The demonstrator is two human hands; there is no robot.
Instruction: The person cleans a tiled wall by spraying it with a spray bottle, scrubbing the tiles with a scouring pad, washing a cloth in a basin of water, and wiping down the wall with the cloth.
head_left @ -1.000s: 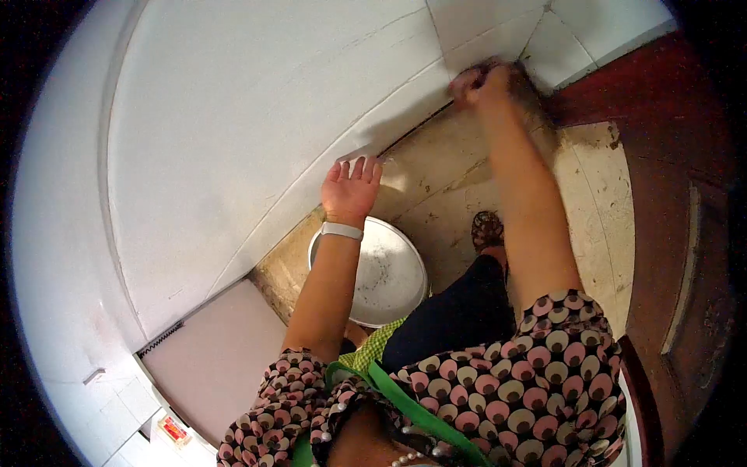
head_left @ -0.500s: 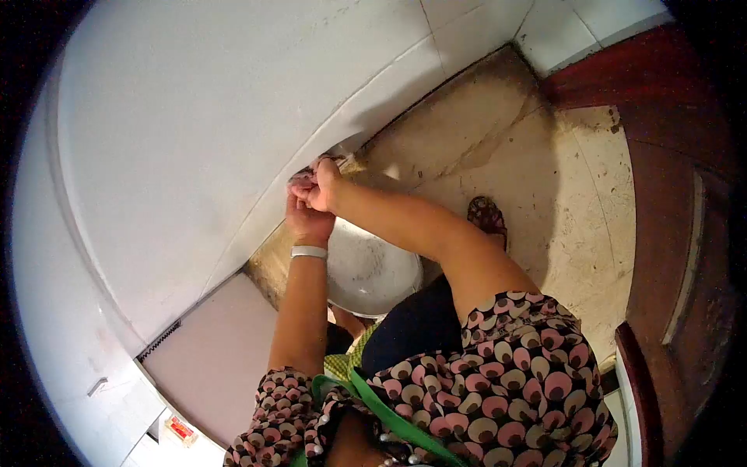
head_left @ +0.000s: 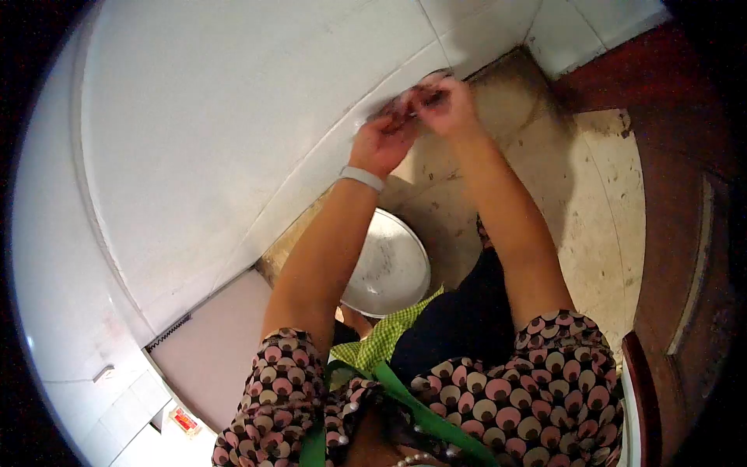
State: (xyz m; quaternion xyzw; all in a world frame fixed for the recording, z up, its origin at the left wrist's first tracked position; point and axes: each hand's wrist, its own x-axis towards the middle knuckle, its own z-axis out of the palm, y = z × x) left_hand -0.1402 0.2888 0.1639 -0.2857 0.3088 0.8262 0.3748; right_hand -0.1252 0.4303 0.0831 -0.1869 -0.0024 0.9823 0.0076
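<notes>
My left hand (head_left: 383, 144), with a pale band at the wrist, is raised beside the white wall with its fingers curled. Just up and right of it is my right hand (head_left: 449, 107), its fingers bent around something dark. A dark, blurred thing (head_left: 401, 111) spans the gap between the two hands; I cannot make out what it is. Below the hands a round, whitish basin (head_left: 387, 265) rests on the floor, partly hidden by my left forearm.
The white wall (head_left: 218, 132) runs along the left. Stained floor tiles (head_left: 599, 202) lie under the hands and to the right, beside a dark red wooden door (head_left: 677, 257). A pinkish panel (head_left: 214, 350) is at the lower left.
My right hand came down from the far corner to my left hand, and both have since moved up and right together. My left hand's fingers, spread earlier, are now curled.
</notes>
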